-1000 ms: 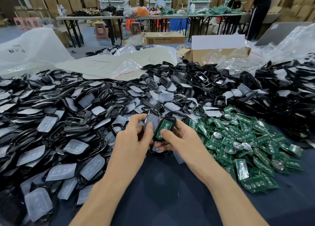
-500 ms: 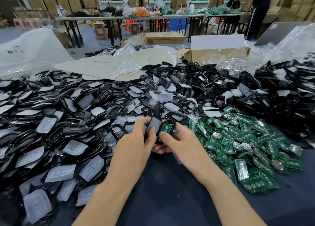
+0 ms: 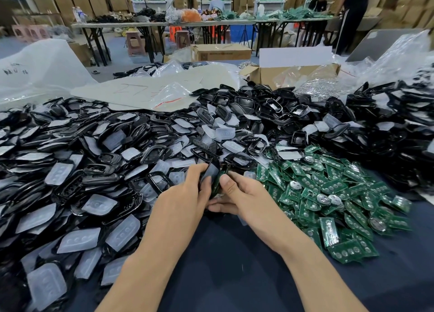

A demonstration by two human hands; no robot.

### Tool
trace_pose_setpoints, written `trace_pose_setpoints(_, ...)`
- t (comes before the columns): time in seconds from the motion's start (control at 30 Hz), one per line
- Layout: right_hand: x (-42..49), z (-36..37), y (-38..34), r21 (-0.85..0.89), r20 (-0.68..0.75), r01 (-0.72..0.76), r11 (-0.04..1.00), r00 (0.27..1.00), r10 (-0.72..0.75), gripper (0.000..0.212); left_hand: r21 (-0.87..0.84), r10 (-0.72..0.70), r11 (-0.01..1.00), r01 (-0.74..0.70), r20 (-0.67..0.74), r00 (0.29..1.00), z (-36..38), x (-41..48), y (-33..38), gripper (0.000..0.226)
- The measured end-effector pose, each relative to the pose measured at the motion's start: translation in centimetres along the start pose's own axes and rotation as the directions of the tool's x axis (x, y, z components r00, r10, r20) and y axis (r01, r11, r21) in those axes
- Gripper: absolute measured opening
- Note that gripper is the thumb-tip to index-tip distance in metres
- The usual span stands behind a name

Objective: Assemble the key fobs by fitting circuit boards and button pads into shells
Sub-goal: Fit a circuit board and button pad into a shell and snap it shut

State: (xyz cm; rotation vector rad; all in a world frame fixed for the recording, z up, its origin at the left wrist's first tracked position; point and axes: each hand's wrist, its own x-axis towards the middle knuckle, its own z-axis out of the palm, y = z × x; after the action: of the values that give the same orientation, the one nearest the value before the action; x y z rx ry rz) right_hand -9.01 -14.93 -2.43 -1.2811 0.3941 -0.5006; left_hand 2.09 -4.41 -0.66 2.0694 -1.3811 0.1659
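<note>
Left hand (image 3: 185, 195) clamped on one padded shell (image 3: 211, 171), right hand (image 3: 245, 195) clamped on one board-fitted shell (image 3: 218, 185)

rear wall: stacked brown cardboard cartons (image 3: 63, 3) to full visible height. long grey folding tables on black legs (image 3: 122, 25) run across the room, well apart from the near dark navy worktable (image 3: 223, 276). pale blue-grey floor (image 3: 119, 63); pink plastic stools (image 3: 27, 32) at far left. lighting even.

You can read nothing for certain here: the red scrawl on the pale sheet (image 3: 141, 90), black marks on the white bag (image 3: 47, 67) and print on the cardboard box (image 3: 220, 53) blur.
</note>
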Motion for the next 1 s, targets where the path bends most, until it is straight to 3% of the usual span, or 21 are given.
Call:
trace_pose_setpoints(0.13,0.0,0.2,-0.1,-0.009,0.004,-0.022,1.0,1.0,0.022,0.023,0.074,0.007,0.997,-0.011,0.063,0.998,-0.1,-0.1,0.0,0.032)
trace_pose_setpoints(0.27,0.1,0.0,0.1,0.016,-0.008,-0.03,0.999,1.0,0.03,0.023,0.034,0.023,0.999,-0.025,0.068,0.997,0.1,-0.1,-0.1,0.04)
trace_pose_setpoints(0.43,0.3,-0.1,0.2,0.003,-0.028,-0.035,0.999,0.999,0.035,0.022,-0.02,0.046,0.999,-0.044,0.073,0.996,0.1,-0.4,0.0,0.066)
trace_pose_setpoints(0.77,0.5,0.0,-0.1,0.055,-0.09,0.007,0.998,0.996,-0.002,0.024,-0.11,0.099,0.99,-0.088,0.099,0.99,0.1,-0.6,-0.5,0.049)
trace_pose_setpoints(1.0,0.3,0.2,-0.3,0.05,-0.081,0.088,0.995,0.993,-0.084,0.025,-0.362,0.083,0.932,-0.036,0.115,0.99,0.5,-0.5,-1.2,0.042)
